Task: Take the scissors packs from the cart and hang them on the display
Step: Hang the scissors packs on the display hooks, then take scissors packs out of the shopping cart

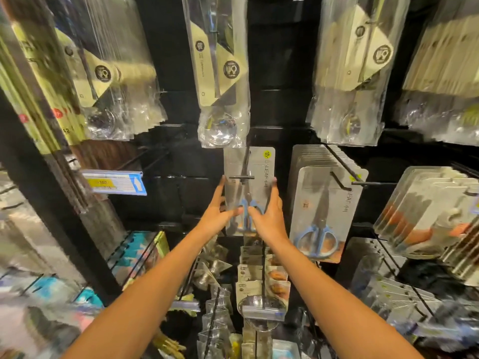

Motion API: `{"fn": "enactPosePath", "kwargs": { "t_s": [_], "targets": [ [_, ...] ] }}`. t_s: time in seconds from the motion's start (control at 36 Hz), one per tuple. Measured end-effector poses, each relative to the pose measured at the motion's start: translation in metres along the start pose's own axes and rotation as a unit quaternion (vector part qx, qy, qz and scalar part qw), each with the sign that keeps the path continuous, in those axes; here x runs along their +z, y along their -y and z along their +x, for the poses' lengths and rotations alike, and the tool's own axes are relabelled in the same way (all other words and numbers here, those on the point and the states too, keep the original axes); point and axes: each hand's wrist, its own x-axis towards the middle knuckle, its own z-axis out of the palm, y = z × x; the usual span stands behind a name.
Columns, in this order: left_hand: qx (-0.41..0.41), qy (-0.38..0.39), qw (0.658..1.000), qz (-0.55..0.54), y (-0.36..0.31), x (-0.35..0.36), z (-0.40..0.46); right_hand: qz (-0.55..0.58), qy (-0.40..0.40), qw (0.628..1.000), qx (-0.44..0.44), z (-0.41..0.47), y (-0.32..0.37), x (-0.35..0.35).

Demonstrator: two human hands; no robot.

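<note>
Both hands, left (216, 212) and right (269, 216), grip one scissors pack (248, 177) by its side edges at a hook (241, 177) at 12 o'clock; it looks light, stiff and slick, best pinched at the card's edges below the hang hole.

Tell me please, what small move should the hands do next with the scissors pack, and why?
Probably push the scissors pack further back along the hook and then let go. The left hand and right hand hold it by its two sides, and the hook's bar seems to sit at the pack's hang hole, so the pack looks just threaded on. The full row of blue scissors packs hangs beside it.
</note>
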Motion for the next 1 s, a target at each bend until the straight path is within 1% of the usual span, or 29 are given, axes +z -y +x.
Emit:
{"fn": "enactPosePath", "kwargs": {
  "t_s": [0.06, 0.11, 0.14, 0.19, 0.28, 0.36, 0.42, 0.47, 0.53, 0.64, 0.75, 0.86, 1.0],
  "targets": [
    [0.025, -0.01, 0.999, 0.022, 0.005, 0.001, -0.005, 0.018, -0.026, 0.999, -0.018, -0.011, -0.001, 0.0],
    [0.045, -0.027, 0.997, 0.05, 0.014, 0.0, -0.014, 0.019, -0.043, 0.997, -0.063, -0.029, -0.004, 0.0],
    [0.052, -0.039, 0.995, 0.071, 0.019, -0.003, -0.02, 0.014, -0.042, 0.995, -0.09, -0.038, -0.007, 0.001],
    [0.071, -0.049, 0.99, 0.115, 0.031, -0.01, -0.034, -0.001, -0.016, 0.991, -0.132, -0.056, -0.016, 0.003],
    [0.105, -0.061, 0.974, 0.191, 0.046, -0.021, -0.067, -0.031, 0.079, 0.985, -0.15, -0.077, -0.028, 0.006],
    [0.13, -0.055, 0.956, 0.256, 0.065, -0.036, -0.11, -0.074, 0.172, 0.969, -0.162, -0.093, -0.037, 0.015],
    [0.121, -0.046, 0.948, 0.29, 0.081, -0.05, -0.142, -0.104, 0.241, 0.949, -0.177, -0.101, -0.042, 0.024],
    [0.113, -0.051, 0.934, 0.335, 0.099, -0.063, -0.177, -0.128, 0.322, 0.918, -0.194, -0.109, -0.046, 0.034],
    [0.086, -0.07, 0.923, 0.369, 0.115, -0.072, -0.217, -0.14, 0.398, 0.879, -0.222, -0.121, -0.047, 0.047],
    [-0.002, -0.092, 0.904, 0.418, 0.15, -0.086, -0.309, -0.125, 0.475, 0.819, -0.297, -0.164, -0.048, 0.087],
    [-0.138, -0.132, 0.88, 0.434, 0.179, -0.097, -0.402, -0.133, 0.588, 0.741, -0.295, -0.213, -0.048, 0.136],
    [-0.269, -0.151, 0.864, 0.398, 0.2, -0.107, -0.489, -0.157, 0.654, 0.668, -0.319, -0.268, -0.049, 0.181],
    [-0.353, -0.186, 0.832, 0.385, 0.216, -0.12, -0.583, -0.188, 0.688, 0.619, -0.329, -0.334, -0.043, 0.223]
  ]
}}
